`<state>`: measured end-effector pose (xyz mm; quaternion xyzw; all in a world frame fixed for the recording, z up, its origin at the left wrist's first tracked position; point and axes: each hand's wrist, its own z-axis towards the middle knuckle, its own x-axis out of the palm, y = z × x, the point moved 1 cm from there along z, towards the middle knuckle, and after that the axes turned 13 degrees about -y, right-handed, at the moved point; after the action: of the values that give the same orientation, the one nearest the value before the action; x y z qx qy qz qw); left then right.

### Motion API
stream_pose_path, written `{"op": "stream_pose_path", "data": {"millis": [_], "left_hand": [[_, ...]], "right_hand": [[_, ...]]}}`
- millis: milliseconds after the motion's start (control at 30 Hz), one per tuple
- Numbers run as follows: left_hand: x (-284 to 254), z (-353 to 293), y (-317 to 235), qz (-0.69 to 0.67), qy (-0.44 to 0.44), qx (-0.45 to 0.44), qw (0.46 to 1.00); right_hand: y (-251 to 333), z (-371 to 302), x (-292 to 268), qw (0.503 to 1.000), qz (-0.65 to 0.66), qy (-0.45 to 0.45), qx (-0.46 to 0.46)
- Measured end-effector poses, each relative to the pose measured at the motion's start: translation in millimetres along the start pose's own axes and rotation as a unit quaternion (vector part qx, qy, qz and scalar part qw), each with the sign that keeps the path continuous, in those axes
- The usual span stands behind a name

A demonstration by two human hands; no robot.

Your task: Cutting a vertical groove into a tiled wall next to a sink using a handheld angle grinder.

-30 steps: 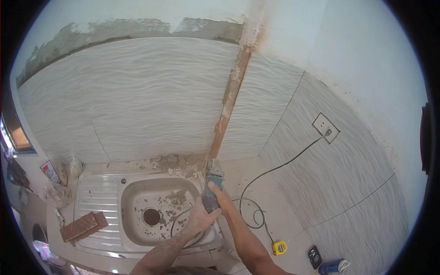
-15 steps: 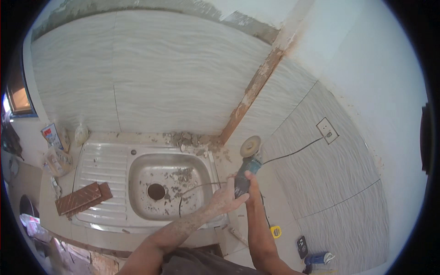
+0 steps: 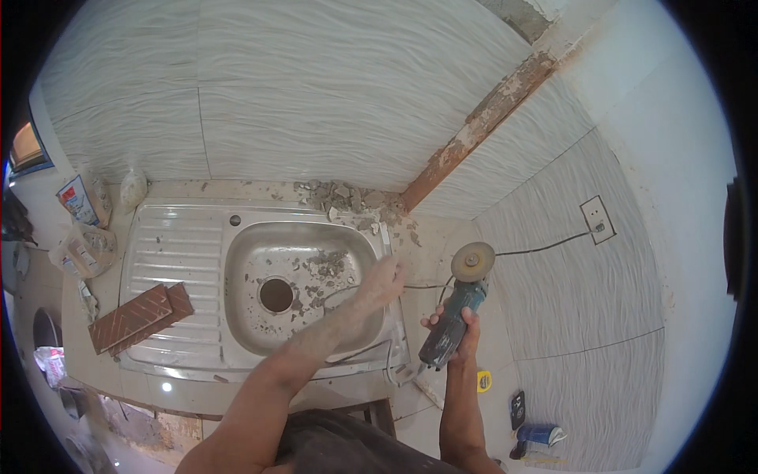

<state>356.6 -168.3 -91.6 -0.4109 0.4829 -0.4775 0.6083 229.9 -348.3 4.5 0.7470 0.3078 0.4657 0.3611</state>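
Observation:
My right hand (image 3: 464,325) grips the dark body of an angle grinder (image 3: 450,328), with the fingers wrapped round it. The grinder's round disc (image 3: 473,261) points toward the wall, above the counter right of the sink. My left hand (image 3: 383,283) is off the tool, over the right rim of the steel sink (image 3: 237,347). Its fingers look loosely stretched, though slightly blurred. A dark power cord (image 3: 422,287) passes close by that hand, and part of it loops into the basin. Grey rubble (image 3: 328,265) lies around the drain hole.
Broken mortar (image 3: 355,200) is heaped along the wall behind the sink. Brown tile strips (image 3: 142,316) lie on the drainboard. A wooden post (image 3: 482,130) rises at the corner, near a wall socket (image 3: 598,219). A yellow tape measure (image 3: 483,381) sits right of my forearm.
My left hand has let go of the grinder and moved left toward the sink. The grinder, in my right hand, has shifted right and turned its disc face into view. The view tilts lower.

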Motion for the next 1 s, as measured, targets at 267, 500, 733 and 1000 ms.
{"op": "stream_pose_path", "data": {"millis": [267, 500, 733, 1000], "left_hand": [[70.1, 111.0, 50.3, 0.222, 0.131, 0.403, 0.878], [88.4, 170.3, 63.6, 0.261, 0.256, 0.451, 0.814], [15.2, 203.0, 55.8, 0.418, 0.177, 0.396, 0.798], [52.7, 204.4, 76.2, 0.325, 0.119, 0.317, 0.883]], "right_hand": [[-5.4, 1.4, -17.5, 1.0, 0.02, -0.014, -0.002], [-6.3, 29.8, -38.1, 0.999, 0.023, -0.031, 0.0], [-9.9, 66.1, -47.7, 0.994, 0.064, -0.068, 0.055], [-20.8, 76.5, -23.3, 0.996, 0.057, -0.029, 0.06]]}}
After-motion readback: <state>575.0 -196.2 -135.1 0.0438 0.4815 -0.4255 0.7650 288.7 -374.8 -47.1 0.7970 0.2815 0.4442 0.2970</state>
